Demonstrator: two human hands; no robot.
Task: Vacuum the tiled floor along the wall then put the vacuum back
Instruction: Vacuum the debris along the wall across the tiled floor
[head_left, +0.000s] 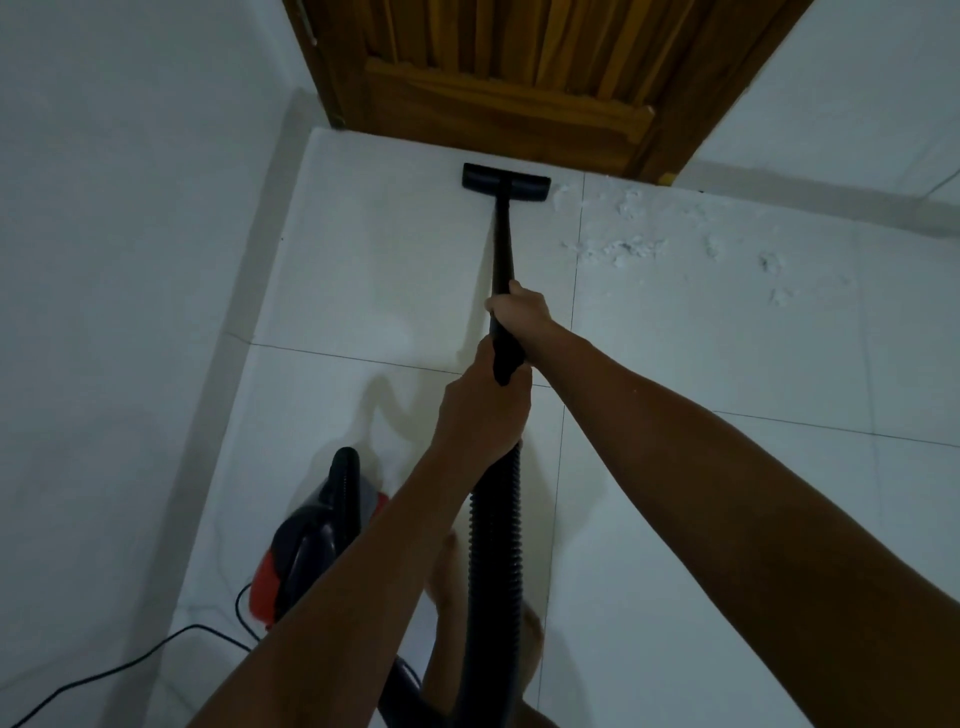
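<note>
The floor head (506, 183) of my vacuum sits flat on the tiled floor (363, 270), just short of the foot of the wooden door (498, 98), with the black wand (502, 244) running straight back from it to me. My right hand (519, 310) is wrapped around the wand higher up, and my left hand (480, 410) grips lower, where the wand meets the ribbed hose (493, 519) — both grasping firmly, neither free.

The canister (311, 535), black with red, stands behind on my left, near the side wall (104, 260), and its power cord (135, 665) snakes across the tile beside it. My bare foot (447, 582) shows beneath my arms, close to the hose.

To the right of the floor head, white fluffy debris (623, 249) lies scattered along the base of the back wall (857, 104), so I judge most of that strip is not yet done.

What worries me: sweeping right too fast could push the fluff aside or against the skirting rather than lift it. Shoving forward would knock the head into the door. And as I move right, the hose may drag the canister — if it rolls onto the cord or I step back into that loop, it could snag, tip, or pull the plug.
</note>
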